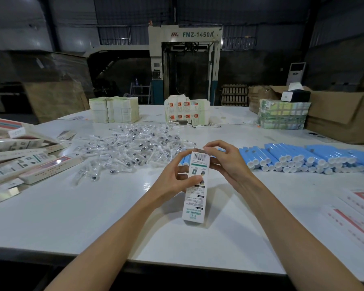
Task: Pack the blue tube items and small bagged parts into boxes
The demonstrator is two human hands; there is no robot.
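The white desk carried everything. Just right of the right hand lay the blue tubes, stacked in rows with their white caps toward the person, and the nearest ones showed just behind the fingers. Beyond both hands, more to the left hand's side, spread the loose heap of small bagged parts. Well out to the left of the left hand sat a jumble of long boxes lying flat, which I took for finished ones.

Between the hands was one box, slanting away with its barcode end farthest. Whether its near end touched the desk I could not tell. The left hand was clamped round its middle, thumb on the printed face. The right hand pinched at the far end, fingertips on the small end flap.

It looked to me like the end-flap step. Whether a tube and bag were already inside, I could not tell. If it was a closing, the next move called for tucking the flap squarely in while the left hand steadied the body.
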